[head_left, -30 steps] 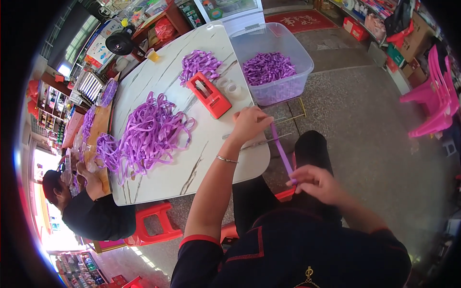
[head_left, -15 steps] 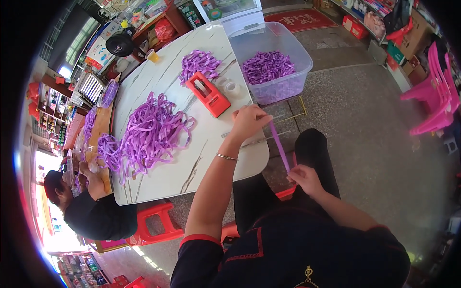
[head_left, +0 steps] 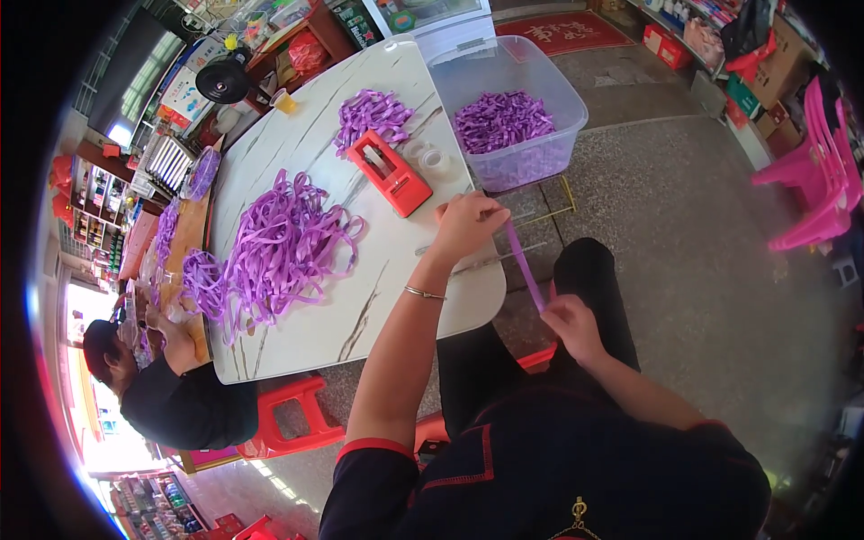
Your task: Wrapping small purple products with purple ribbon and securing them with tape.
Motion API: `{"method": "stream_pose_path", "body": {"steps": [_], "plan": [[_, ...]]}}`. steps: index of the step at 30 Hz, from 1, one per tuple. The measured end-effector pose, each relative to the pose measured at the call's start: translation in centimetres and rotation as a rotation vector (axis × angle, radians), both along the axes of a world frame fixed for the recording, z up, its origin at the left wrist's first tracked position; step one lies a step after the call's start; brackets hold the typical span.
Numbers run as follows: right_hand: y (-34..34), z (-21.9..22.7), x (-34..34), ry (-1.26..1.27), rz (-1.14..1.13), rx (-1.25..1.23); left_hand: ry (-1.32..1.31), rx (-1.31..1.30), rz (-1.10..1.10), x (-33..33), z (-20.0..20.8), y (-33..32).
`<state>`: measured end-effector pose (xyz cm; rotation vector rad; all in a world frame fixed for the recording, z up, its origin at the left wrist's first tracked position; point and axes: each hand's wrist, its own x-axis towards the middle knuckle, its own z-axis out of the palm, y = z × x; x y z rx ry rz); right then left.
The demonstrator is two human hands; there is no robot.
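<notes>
A narrow purple ribbon (head_left: pixel 525 267) runs slantwise between my two hands, off the table's right edge. Its upper end is pinched in my left hand (head_left: pixel 472 222), close to the table corner. Lower down and nearer my knee, my right hand (head_left: pixel 572 327) is closed on the other end. Just beyond my left hand lies a red tape dispenser (head_left: pixel 391 175), with clear tape rolls (head_left: pixel 434 159) beside it. A large heap of looped purple ribbons (head_left: pixel 283 243) covers the table's left half. Behind the dispenser sits a smaller pile of purple ribbons (head_left: pixel 374 117).
A clear plastic bin (head_left: pixel 567 135) of folded purple ribbons stands right of the white marbled table (head_left: pixel 360 310). Another person (head_left: pixel 180 391) sits at the left by a wooden table. A cup (head_left: pixel 283 101) and black fan (head_left: pixel 223 82) are at the far side; pink chairs (head_left: pixel 814 175) stand right.
My right hand has shifted slightly upward and turned a little on the ribbon. My left hand stays nearly still. The seated person's hands have moved a little.
</notes>
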<state>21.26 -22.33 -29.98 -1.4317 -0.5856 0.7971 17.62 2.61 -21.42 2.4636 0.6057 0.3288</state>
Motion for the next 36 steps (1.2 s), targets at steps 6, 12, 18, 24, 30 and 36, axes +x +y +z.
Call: {"method": "stream_pose_path", "body": {"steps": [6, 12, 18, 24, 30, 36], "plan": [[-0.2, -0.7, 0.4, 0.102, 0.088, -0.116, 0.011, 0.018, -0.004, 0.0, 0.1, -0.1], [0.8, -1.0, 0.4, 0.219, 0.090, -0.131, -0.024, -0.037, 0.004, 0.0, 0.3, -0.2], [2.8, -1.7, 1.3, 0.156, 0.051, -0.110, 0.056, -0.015, -0.016, -0.1, 0.9, -0.2], [4.4, -1.7, 2.0, 0.174, 0.024, -0.104, 0.062, 0.010, -0.037, -0.2, 0.9, -0.2], [4.6, -1.9, 1.8, 0.239, 0.030, -0.083, 0.023, -0.017, 0.012, 0.0, 0.6, -0.2], [3.3, -1.9, 1.1, 0.263, 0.060, -0.126, 0.044, 0.006, -0.002, 0.0, 0.5, -0.2]]}}
